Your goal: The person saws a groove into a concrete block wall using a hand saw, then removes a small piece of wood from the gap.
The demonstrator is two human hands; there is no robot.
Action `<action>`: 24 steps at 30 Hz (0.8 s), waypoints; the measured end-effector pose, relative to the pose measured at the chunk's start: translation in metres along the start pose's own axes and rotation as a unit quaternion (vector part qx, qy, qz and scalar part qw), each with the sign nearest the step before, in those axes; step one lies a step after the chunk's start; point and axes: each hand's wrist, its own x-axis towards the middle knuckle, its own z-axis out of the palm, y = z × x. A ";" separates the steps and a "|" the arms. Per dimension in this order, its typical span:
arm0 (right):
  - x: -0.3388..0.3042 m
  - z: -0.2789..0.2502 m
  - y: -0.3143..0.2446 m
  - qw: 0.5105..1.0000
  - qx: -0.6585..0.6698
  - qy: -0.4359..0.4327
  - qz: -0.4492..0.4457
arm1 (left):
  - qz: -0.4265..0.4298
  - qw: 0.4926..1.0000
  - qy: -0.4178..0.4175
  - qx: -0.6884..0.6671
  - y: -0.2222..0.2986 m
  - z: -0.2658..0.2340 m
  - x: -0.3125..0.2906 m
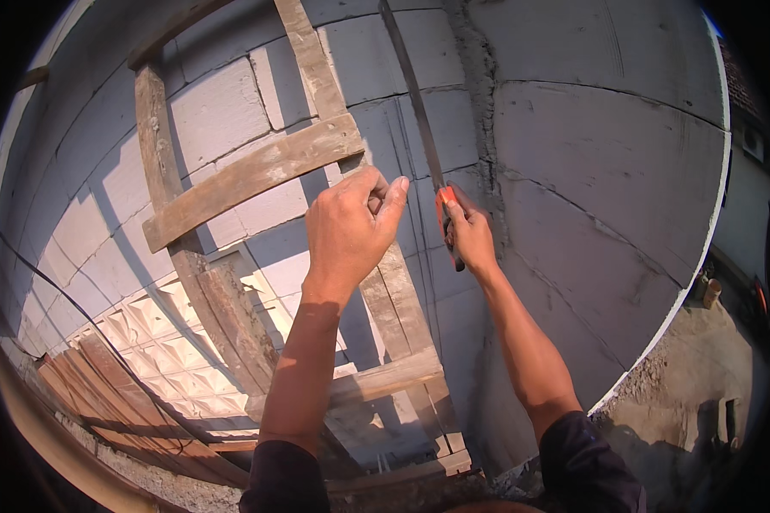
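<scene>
Red-and-black-handled, long grey-bladed saw [428, 141] is gripped by the right hand [472, 237]. The curled left hand [351, 224] overlaps a brown wooden ladder [252, 182]; whether it grips anything cannot be told.

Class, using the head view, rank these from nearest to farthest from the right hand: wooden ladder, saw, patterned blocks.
1. Saw: gripped by the right hand.
2. Wooden ladder: to the hand's left.
3. Patterned blocks: farther left, lower down.
</scene>
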 end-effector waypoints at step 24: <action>0.028 0.014 0.024 0.997 -0.033 0.009 -0.073 | -0.110 0.972 -0.051 0.199 -0.052 0.165 0.114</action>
